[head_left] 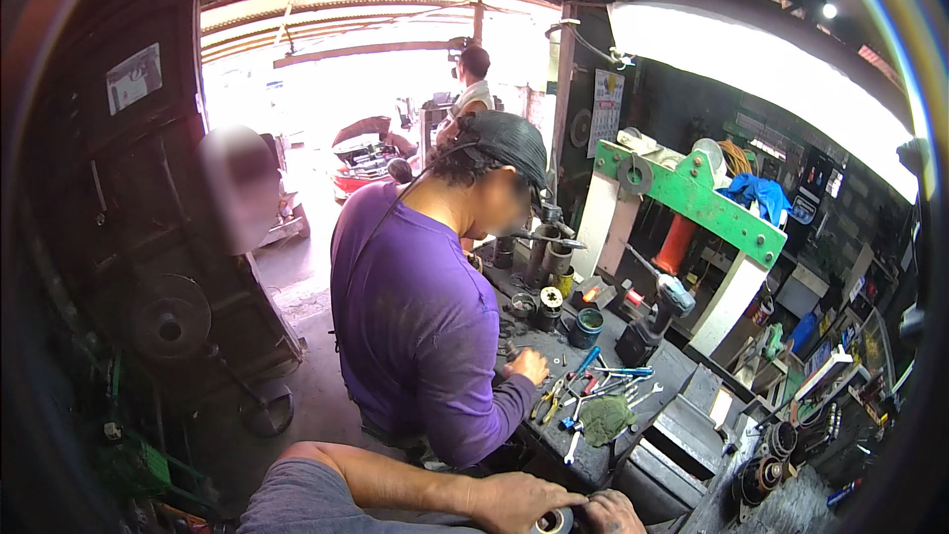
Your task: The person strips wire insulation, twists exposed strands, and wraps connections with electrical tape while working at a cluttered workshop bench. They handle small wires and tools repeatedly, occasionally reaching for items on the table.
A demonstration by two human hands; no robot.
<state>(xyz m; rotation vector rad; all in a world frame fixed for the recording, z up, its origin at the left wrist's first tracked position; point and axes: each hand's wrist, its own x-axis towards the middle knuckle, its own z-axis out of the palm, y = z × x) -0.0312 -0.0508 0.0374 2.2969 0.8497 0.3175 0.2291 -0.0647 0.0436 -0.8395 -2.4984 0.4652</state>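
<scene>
My left hand [509, 499] reaches across the lower edge from a grey-sleeved arm, its fingers bent onto a round, hollow metal part [550, 521]. My right hand [610, 514] is curled beside it, touching the left fingertips; what its fingers grip is hidden. Just beyond them on the dark workbench [657, 366] lie pliers [549, 396], wrenches [643, 398], blue-handled tools [583, 364] and a green rag [606, 418].
A co-worker in purple [405, 307] leans over the bench, one hand [529, 366] on it. Cans [586, 326], a cordless power tool [662, 311] and a green press [692, 203] stand behind. Another person [473, 89] and a red car [361, 163] are at the doorway.
</scene>
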